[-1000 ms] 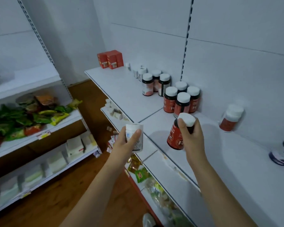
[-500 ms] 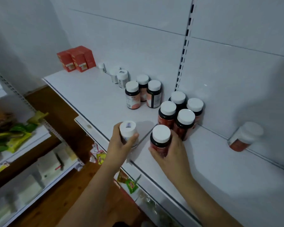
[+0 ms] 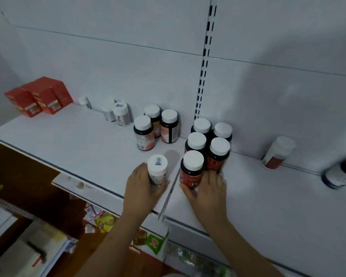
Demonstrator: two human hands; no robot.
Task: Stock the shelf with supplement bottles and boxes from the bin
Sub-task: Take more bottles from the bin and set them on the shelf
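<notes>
My left hand (image 3: 143, 188) grips a small white bottle (image 3: 157, 169) that stands upright on the white shelf (image 3: 88, 142) near its front edge. My right hand (image 3: 206, 189) wraps the base of a red-labelled bottle with a white cap (image 3: 192, 169). That bottle stands at the front of a cluster of several like bottles (image 3: 208, 140) by the back wall. Three dark bottles with pink labels (image 3: 156, 128) stand to the left of the cluster.
Red boxes (image 3: 38, 96) sit at the shelf's far left, with small white bottles (image 3: 116, 112) beside them. A bottle (image 3: 278, 152) leans against the back wall on the right, and another (image 3: 342, 174) lies at the right edge. Lower shelves hold packets (image 3: 100, 218).
The red-labelled bottle came down from the air onto the shelf in front of the cluster. The white bottle came down onto the shelf too. The view has moved closer.
</notes>
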